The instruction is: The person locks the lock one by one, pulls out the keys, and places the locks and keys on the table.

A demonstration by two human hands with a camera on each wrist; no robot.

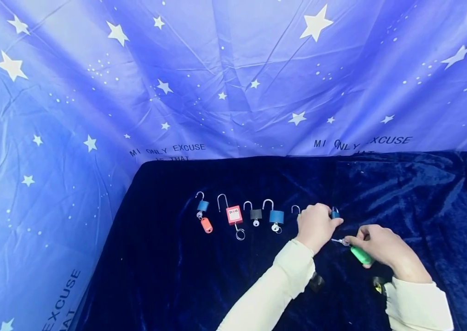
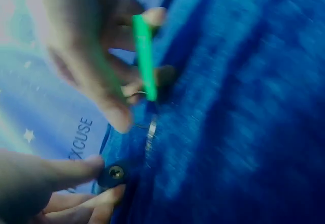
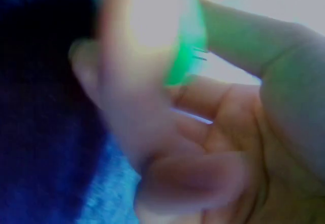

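My left hand (image 1: 315,225) pinches a small blue padlock (image 1: 335,214) between thumb and fingers. In the left wrist view the padlock's round keyhole (image 2: 116,171) shows between the fingertips. To the right and nearer, my right hand (image 1: 382,248) holds a key (image 1: 338,241) with a green key tag (image 1: 360,255) on its ring. The key's tip points left, toward the left hand, and is apart from the padlock. The right wrist view is blurred, with the green tag (image 3: 185,46) behind a finger.
Left of my hands lie opened padlocks with keys: a blue one (image 1: 203,205) with an orange tag (image 1: 206,225), a red one (image 1: 234,214), a black one (image 1: 256,214) and a larger blue one (image 1: 276,216). Another shackle (image 1: 296,209) shows beside my left hand. Dark blue velvet (image 1: 154,276) covers the table.
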